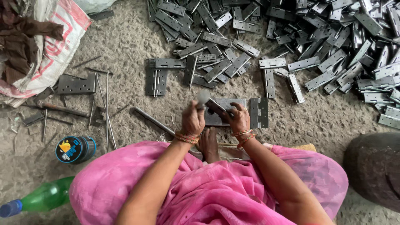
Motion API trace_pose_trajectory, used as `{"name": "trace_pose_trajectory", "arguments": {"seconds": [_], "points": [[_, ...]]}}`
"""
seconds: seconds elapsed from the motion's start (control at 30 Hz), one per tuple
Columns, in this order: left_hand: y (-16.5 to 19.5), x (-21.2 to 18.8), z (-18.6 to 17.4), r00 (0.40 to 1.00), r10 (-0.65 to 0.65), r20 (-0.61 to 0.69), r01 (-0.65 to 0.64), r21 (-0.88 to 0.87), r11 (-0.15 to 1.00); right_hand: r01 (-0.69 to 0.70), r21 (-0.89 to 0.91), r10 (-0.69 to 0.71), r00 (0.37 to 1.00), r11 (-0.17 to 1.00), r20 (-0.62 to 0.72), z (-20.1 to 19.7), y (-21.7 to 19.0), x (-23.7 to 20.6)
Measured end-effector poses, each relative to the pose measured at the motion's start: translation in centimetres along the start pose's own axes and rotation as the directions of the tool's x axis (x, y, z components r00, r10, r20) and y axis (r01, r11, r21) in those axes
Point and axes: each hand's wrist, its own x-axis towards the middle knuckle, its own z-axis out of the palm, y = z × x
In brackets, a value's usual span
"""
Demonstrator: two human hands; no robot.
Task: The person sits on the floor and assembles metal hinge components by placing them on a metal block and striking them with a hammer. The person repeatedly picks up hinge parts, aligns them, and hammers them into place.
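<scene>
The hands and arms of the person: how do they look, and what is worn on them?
Both arms are bare from the wrists up to the loose pink garment; no sleeves reach the forearms. The left hand has a stack of thin bangles at the wrist, orange and gold. The right hand has similar bangles, orange-red and gold. No gloves and no watch are visible.

The hinge plates point(333, 46) heaped on the floor are bare grey metal, dull with a faint sheen. The floor point(125, 41) is rough, gritty concrete. Thin metal rods point(107, 108) look matt and dark. The bottle point(46, 196) is glossy green plastic, the sack point(62, 37) coarse woven plastic, the pink garment point(208, 187) soft matt cloth.
</scene>
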Motion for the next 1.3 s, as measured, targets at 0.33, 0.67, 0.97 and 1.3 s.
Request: {"name": "trace_pose_trajectory", "arguments": {"seconds": [0.33,0.67,0.97,1.3], "points": [[-8.3,-5.3,2.0,0.701,-0.629,0.337,0.347,0.609,0.713,-0.082,-0.067,0.093,0.976,0.994,0.197,-0.6,-2.0,0.6],[-0.7,-1.4,-2.6,0.958,-0.273,-0.087,0.283,0.138,0.949,-0.431,-0.174,0.464,0.792,0.885,0.397,-2.4,-1.7,2.9],[8.1,0.3,-5.9,0.994,-0.051,-0.1,0.046,-0.047,0.998,-0.296,-0.171,0.314,0.945,0.94,0.088,-4.4,-0.3,-0.1],[-0.2,-3.9,-1.3,0.889,-0.114,0.444,-0.009,0.265,0.964,-0.46,-0.268,0.531,0.757,0.847,0.38,-6.2,3.4,1.0]]}}
